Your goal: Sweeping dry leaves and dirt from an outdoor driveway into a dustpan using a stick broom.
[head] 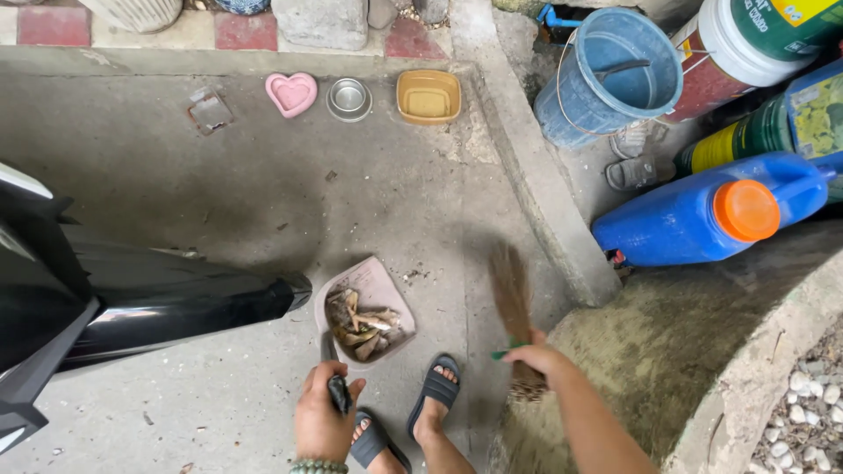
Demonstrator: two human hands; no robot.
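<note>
Head view: left hand [323, 421] clenched on dustpan [369, 307] handle, pan flat on concrete by feet, holding dry leaves [362, 325]. Right hand [531, 358] grasps broom [511, 294], bristles blurred just right of pan. 3 bowls [349, 98] near curb.

leaves [362, 325] in dustpan [376, 283], broom [509, 294] rt

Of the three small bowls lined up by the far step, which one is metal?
The middle bowl: round and shiny silver. The heart-shaped bowl to its left is pink, and the squarish bowl to its right is yellow-orange; both look like plastic.
</note>
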